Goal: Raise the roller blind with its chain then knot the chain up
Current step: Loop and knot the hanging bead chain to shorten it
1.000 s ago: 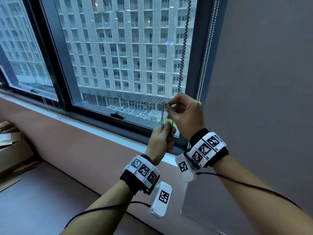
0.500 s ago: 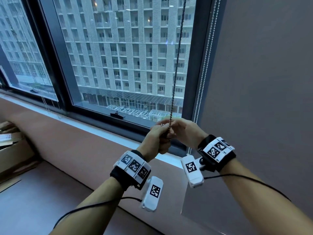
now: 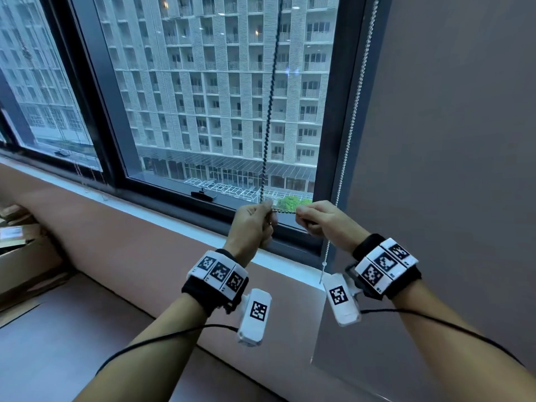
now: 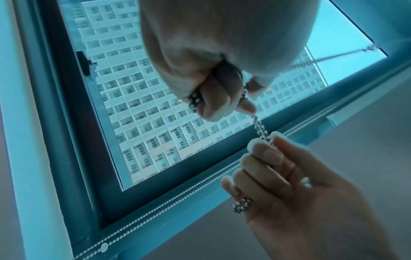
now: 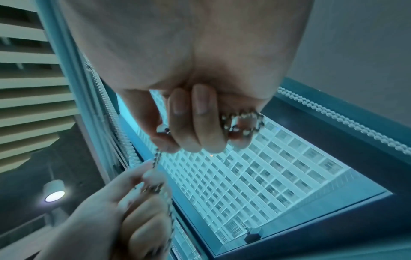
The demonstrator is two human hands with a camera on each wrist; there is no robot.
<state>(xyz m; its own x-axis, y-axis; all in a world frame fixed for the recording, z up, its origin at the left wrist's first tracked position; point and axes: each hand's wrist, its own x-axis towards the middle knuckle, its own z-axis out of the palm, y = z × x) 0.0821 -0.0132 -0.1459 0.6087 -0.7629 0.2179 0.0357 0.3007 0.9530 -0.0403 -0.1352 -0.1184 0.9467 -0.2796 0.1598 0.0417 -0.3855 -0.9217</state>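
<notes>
Both fists clenched on the chain [image 3: 268,123] just below the window's [image 3: 220,91] bottom edge: left hand [image 3: 251,224] anchors the taut hanging run, right hand [image 3: 323,220] pulls the short stretch between them sideways, likely to cinch the knot

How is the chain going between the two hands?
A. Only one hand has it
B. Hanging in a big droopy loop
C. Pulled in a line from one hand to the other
C: the chain runs in a short line between the left hand and the right hand, both gripping it.
</notes>
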